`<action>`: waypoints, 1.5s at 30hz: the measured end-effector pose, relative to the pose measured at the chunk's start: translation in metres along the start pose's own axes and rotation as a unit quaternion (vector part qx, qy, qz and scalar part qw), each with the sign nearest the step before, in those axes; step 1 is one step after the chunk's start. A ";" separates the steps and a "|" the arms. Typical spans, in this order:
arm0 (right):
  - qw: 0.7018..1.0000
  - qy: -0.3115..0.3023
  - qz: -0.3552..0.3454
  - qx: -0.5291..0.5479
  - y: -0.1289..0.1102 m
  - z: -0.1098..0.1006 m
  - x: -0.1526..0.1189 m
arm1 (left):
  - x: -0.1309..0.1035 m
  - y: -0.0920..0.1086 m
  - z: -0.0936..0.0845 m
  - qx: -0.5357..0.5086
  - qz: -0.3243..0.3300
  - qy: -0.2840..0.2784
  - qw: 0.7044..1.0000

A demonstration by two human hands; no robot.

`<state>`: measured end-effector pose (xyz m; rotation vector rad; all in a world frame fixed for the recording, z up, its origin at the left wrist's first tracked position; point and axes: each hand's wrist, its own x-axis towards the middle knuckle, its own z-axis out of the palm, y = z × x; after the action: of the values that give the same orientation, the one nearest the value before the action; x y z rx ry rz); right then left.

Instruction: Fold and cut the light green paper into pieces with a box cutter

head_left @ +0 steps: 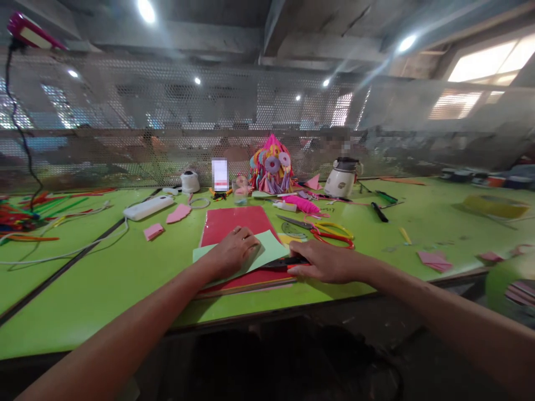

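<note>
While the left hand [232, 250] presses flat on the pale green sheet [270, 248], the right hand [324, 262], closed over dark scissors [279, 262], should cut slowly.

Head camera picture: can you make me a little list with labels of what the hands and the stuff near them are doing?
left hand: flat on the green paper
right hand: on a black and red tool
green paper: lies on a red sheet
scissors: behind the right hand, untouched
table: green, pink scraps at left
back of table: colourful paper craft
</note>
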<state>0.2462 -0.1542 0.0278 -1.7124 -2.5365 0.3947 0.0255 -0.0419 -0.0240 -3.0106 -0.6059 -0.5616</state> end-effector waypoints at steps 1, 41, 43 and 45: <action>1.000 -0.001 0.004 -0.001 0.000 0.000 0.000 | 0.000 0.000 0.000 -0.001 0.000 0.003 1.000; 0.997 0.037 -0.064 -0.010 0.028 -0.007 0.000 | 0.037 0.018 0.015 0.126 -0.021 -0.042 0.991; 0.997 0.027 -0.073 -0.004 0.036 -0.011 -0.002 | 0.042 0.024 0.021 0.114 -0.066 -0.014 0.991; 0.996 0.025 -0.081 0.003 0.042 -0.012 -0.002 | 0.042 0.026 0.022 0.103 -0.081 -0.007 0.991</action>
<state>0.2872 -0.1388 0.0292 -1.4820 -2.6103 0.3449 0.0790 -0.0485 -0.0285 -2.7910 -0.8586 -0.4512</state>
